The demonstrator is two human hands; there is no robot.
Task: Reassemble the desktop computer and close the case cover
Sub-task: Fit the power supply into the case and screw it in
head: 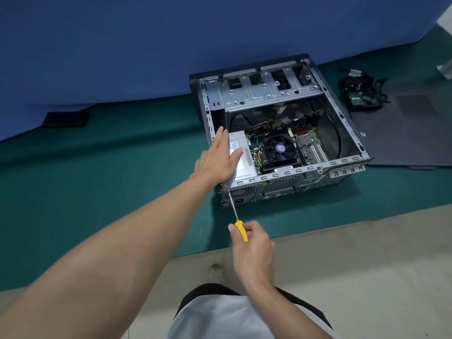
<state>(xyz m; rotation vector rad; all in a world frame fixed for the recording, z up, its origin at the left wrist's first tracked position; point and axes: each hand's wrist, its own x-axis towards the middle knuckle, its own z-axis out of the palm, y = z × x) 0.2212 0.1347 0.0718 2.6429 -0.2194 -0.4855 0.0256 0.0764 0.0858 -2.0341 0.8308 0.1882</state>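
Now my left hand (216,159) lies flat on the silver power supply box (245,165) in the open grey metal computer case (288,173); my right hand (253,243) grips a yellow-handled screwdriver (241,230), tip at its 7 o'clock corner

A green mat (122,167) lay below a blue wall (122,45); a black pad (65,119) sat at nine o'clock, tan floor (367,265) at five.

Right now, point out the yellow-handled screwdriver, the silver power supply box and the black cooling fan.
yellow-handled screwdriver (241,231): head view, yellow handle.
silver power supply box (246,165): head view, top face.
black cooling fan (280,148): head view, purple hub.
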